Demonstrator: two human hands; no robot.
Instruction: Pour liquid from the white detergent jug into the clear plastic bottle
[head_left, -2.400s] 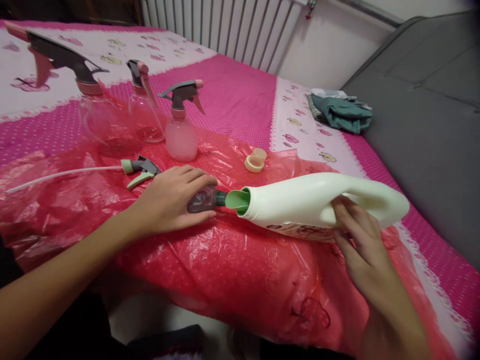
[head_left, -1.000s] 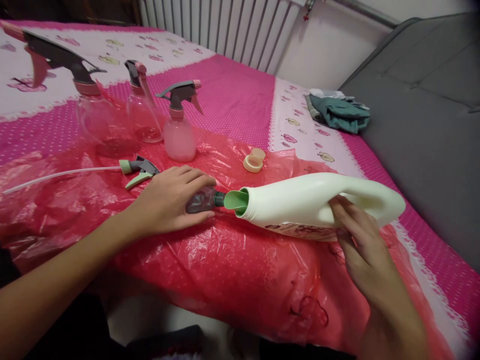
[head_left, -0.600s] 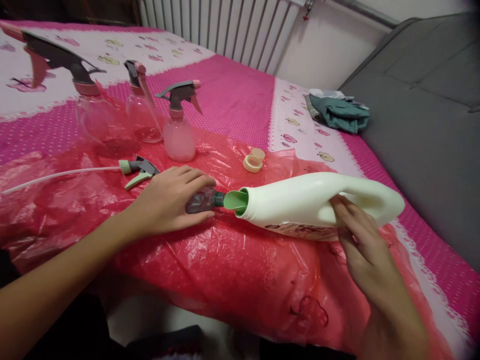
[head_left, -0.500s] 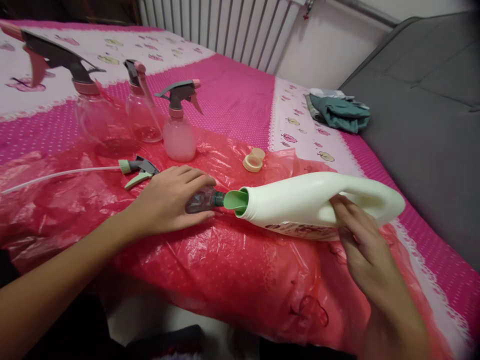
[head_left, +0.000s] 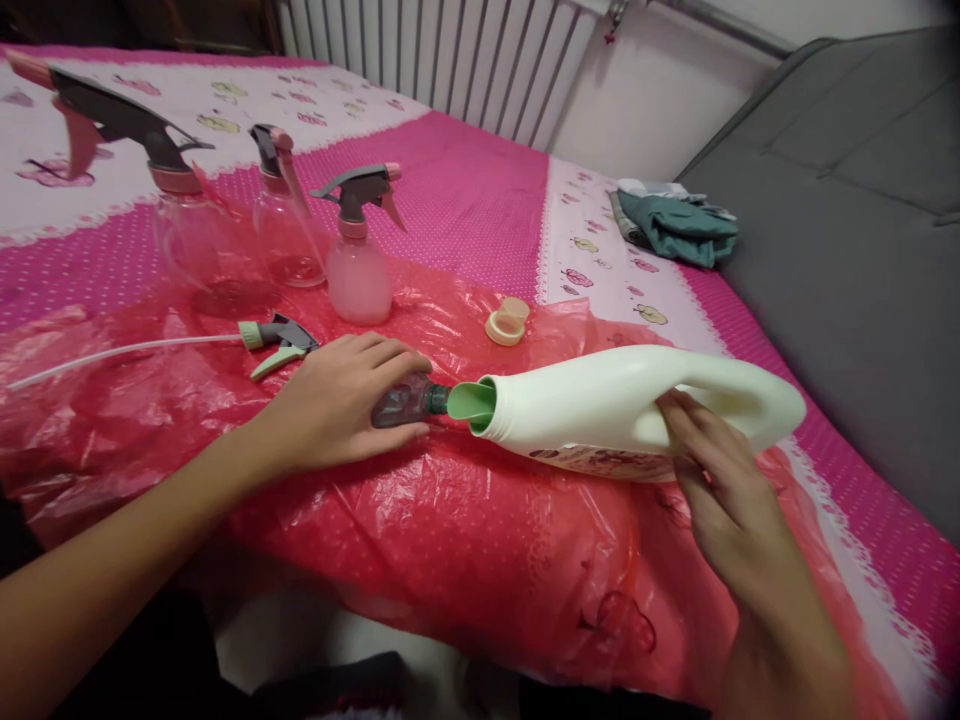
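Observation:
My left hand [head_left: 352, 405] is closed around a small clear bottle [head_left: 401, 402] with a green neck. Its mouth meets the green pouring spout [head_left: 471, 401] of a large pale-green jug [head_left: 592, 400], which is tilted almost level. Fingers of my right hand [head_left: 720, 465] grip the jug by its handle. I cannot make out any liquid flowing. Just beyond my left hand lies a green-and-grey spray trigger head [head_left: 281, 343] with a long white tube. The jug's cream cap [head_left: 508, 322] rests behind the spout.
Three spray bottles stand at the back left: a large clear one [head_left: 195, 250], a clear one [head_left: 289, 240] and one with cloudy contents [head_left: 360, 280]. Red plastic sheeting [head_left: 465, 540] covers the pink bed. Folded clothes [head_left: 675, 222] lie near the grey headboard [head_left: 847, 220].
Almost nothing differs. Both hands, the small bottle and the jug keep their positions, apart from a very slight shift of the view.

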